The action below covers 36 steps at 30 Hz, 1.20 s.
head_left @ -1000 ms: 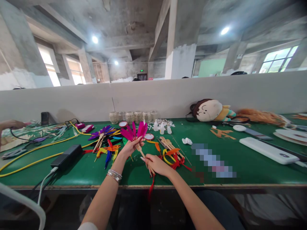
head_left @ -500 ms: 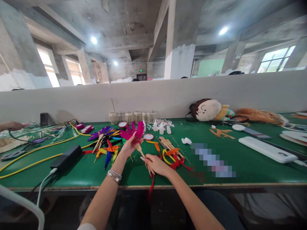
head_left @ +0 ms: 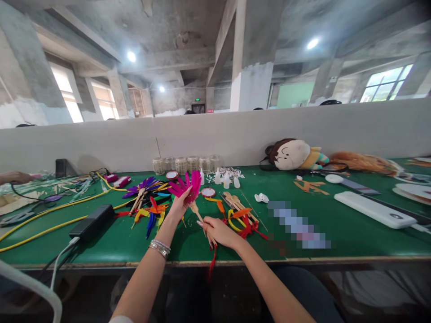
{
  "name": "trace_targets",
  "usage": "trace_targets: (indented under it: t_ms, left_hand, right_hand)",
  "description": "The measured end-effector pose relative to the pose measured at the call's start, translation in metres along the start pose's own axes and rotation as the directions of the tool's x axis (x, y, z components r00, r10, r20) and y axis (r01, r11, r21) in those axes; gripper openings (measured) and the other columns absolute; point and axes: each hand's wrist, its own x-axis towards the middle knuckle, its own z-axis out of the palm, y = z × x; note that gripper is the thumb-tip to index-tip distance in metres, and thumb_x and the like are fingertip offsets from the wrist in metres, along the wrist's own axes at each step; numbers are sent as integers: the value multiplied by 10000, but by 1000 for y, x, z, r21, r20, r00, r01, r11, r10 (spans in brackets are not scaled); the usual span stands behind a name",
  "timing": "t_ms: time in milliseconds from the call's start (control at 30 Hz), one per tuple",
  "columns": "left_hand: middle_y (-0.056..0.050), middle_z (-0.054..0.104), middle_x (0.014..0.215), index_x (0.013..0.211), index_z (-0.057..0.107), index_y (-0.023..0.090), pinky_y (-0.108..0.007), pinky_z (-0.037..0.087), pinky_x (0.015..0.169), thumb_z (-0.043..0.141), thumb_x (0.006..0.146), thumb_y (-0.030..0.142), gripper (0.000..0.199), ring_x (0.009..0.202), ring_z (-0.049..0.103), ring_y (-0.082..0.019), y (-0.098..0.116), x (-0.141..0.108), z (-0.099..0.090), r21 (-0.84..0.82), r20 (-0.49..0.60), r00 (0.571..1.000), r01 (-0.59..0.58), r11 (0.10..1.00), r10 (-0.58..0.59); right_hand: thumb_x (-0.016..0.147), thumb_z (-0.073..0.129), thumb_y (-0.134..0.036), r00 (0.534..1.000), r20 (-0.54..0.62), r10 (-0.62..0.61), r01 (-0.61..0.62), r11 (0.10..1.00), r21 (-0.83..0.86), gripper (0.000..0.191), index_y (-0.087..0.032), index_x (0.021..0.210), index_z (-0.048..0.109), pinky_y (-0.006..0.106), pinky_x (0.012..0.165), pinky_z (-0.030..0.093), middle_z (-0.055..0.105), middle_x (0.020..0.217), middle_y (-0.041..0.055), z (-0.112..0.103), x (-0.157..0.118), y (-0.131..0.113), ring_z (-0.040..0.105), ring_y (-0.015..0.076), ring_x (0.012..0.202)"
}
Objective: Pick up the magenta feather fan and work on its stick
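Note:
My left hand point(head_left: 178, 208) grips a wooden stick point(head_left: 198, 218) just below a fan of magenta feathers point(head_left: 185, 188). My right hand point(head_left: 217, 232) closes on the lower end of the same stick, and a red ribbon point(head_left: 212, 264) hangs from there over the table edge. A fan of purple and yellow feathers point(head_left: 143, 188) lies to the left of my hands, beside loose orange, blue and yellow feathers point(head_left: 151, 214). To the right are wooden sticks point(head_left: 235, 202) with red and yellow ribbons point(head_left: 243, 225).
The green workbench point(head_left: 370, 240) holds glass jars point(head_left: 186, 164), small dropper bottles point(head_left: 226, 180), a black power adapter point(head_left: 91, 220), yellow cables, a white power bank point(head_left: 375, 209) and a plush doll point(head_left: 292, 154). Another person's hand point(head_left: 15, 177) shows at far left. A grey partition backs the bench.
The magenta feather fan has turned slightly, with my hands still on the stick. The whole view has shifted a little.

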Motion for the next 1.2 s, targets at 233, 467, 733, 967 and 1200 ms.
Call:
trace_targets:
  t_ms: [233,467,733,967,1200]
  left_hand:
    - [-56,711,737,967,643,105,-238,517,614,498,797,101,223,642,658,-146,2,1,-1,-85,-11,998,57,995,-59]
    - [-25,702,680,1049,608,129,-220,501,565,457,814,107,281,577,637,-122,3,4,-6,-137,-58,995,77,988,-86]
    - [-24,694,742,1128,549,162,-206,480,498,453,855,312,326,501,596,-99,3,5,-5,-123,-61,995,65,990,-73]
    - [-42,701,824,1104,573,174,-209,488,522,458,843,371,347,570,621,-118,2,5,-3,-85,-24,999,30,996,-32]
    - [-60,695,927,1118,573,173,-241,512,627,493,831,324,334,733,654,-161,-2,8,-6,-44,-37,999,16,999,-17]
  right_hand:
    - [831,374,-463,999,-29,-21,18,997,-77,323,-206,634,384,215,499,373,479,508,-50,-1,0,-1,505,98,480]
    - [834,362,-458,1000,1,-2,2,998,-56,316,-210,640,372,214,464,368,463,502,-54,-2,0,-2,516,103,456]
    - [838,358,-472,1000,-15,-17,16,996,-84,334,-205,639,388,209,481,367,452,490,-57,-1,-1,-1,503,96,461]
    - [843,348,-468,1000,5,-3,4,998,-66,325,-209,652,389,210,462,368,452,457,-62,-2,-2,-3,503,100,433]
    - [829,365,-494,1000,19,21,-20,999,-50,338,-215,639,370,211,429,364,437,419,-70,-2,-6,-8,492,103,393]
